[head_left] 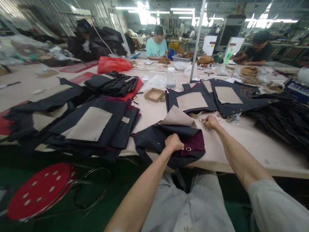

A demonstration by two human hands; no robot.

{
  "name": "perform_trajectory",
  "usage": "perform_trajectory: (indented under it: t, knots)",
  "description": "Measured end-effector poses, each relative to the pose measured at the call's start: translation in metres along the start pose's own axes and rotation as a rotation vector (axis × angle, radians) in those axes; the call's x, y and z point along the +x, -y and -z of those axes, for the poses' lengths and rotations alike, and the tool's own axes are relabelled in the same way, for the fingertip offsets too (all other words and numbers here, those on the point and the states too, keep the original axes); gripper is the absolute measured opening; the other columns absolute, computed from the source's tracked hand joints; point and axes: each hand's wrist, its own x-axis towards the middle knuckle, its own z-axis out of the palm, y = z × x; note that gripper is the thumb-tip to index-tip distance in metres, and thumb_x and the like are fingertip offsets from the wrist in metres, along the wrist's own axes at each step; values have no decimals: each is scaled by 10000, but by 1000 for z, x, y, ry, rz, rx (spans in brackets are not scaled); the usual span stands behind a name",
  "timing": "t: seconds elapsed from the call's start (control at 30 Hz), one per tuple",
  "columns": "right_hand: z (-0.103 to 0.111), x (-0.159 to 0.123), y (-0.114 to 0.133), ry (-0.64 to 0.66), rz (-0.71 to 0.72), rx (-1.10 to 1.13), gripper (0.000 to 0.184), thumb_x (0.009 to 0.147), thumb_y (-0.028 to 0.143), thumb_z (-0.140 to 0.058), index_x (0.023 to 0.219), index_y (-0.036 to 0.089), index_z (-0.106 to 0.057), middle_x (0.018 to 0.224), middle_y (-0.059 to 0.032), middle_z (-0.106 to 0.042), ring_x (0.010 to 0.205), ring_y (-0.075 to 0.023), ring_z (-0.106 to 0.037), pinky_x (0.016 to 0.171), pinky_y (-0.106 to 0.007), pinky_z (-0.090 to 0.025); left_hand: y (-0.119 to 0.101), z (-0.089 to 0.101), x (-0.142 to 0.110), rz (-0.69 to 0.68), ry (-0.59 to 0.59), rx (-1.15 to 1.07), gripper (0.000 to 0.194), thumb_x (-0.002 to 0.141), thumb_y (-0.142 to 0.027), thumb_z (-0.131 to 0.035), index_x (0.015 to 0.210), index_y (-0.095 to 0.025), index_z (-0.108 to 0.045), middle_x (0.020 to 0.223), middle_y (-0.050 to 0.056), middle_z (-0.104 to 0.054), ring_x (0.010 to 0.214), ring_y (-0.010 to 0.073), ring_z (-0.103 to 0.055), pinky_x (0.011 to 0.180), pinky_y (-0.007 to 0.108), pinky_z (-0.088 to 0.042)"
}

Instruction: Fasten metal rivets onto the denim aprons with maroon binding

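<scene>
A dark navy garment piece (166, 137) with a maroon lining and a beige pocket flap lies at the table's near edge in front of me. My left hand (174, 142) is closed in a fist on its fabric, beside a small brass buckle (187, 149). My right hand (210, 122) is closed in a pinch over a scatter of small metal rivets (225, 118) on the table, just right of the garment. What its fingertips hold is too small to see.
Stacks of navy pieces with beige pockets lie left (91, 125) and ahead (193, 101). A small cardboard box (154, 95) of fittings and a plastic jar (171, 77) stand mid-table. A red stool (41, 190) is at lower left. Other people sit at the far side.
</scene>
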Motion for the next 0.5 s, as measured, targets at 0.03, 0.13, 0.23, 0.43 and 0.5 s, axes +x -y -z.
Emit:
perform_trajectory:
  t: [0.03,0.13,0.23,0.43,0.5]
  knots:
    - [-1,-2,1,15,2,-26,114,750,235,-667,729,127,-696,712,-114,-702,738,-213,-651,663,-264,-418,-1,0,-1,-2,8,0,341,620,-258,-710,949,-182,-761,1042,167,-755,1054,319,-702,853,322,-555]
    - [-1,-13,6,44,14,-108,127,777,238,-642,786,127,-704,861,-174,-729,848,-255,-666,705,-285,-417,-1,2,-4,7,31,-3,340,614,-253,-721,942,-176,-756,1039,169,-754,1048,319,-705,857,322,-559]
    - [-2,-40,10,29,51,-133,161,807,270,-611,848,141,-698,855,-153,-728,830,-251,-662,701,-285,-412,3,1,-6,8,38,-10,349,609,-246,-733,950,-173,-749,1035,164,-754,1051,304,-705,864,305,-556]
    - [-17,-146,30,90,322,136,179,874,305,-527,944,186,-641,715,-26,-658,583,-165,-554,576,-257,-371,10,-5,-1,-60,61,-7,348,606,-250,-741,940,-156,-735,1032,170,-746,1006,311,-714,818,320,-574]
    - [-25,-172,48,157,412,162,149,881,280,-529,950,197,-631,736,-17,-652,602,-157,-551,585,-251,-361,10,-5,1,-78,78,-11,326,613,-259,-740,923,-160,-732,1013,163,-748,993,312,-716,808,324,-576]
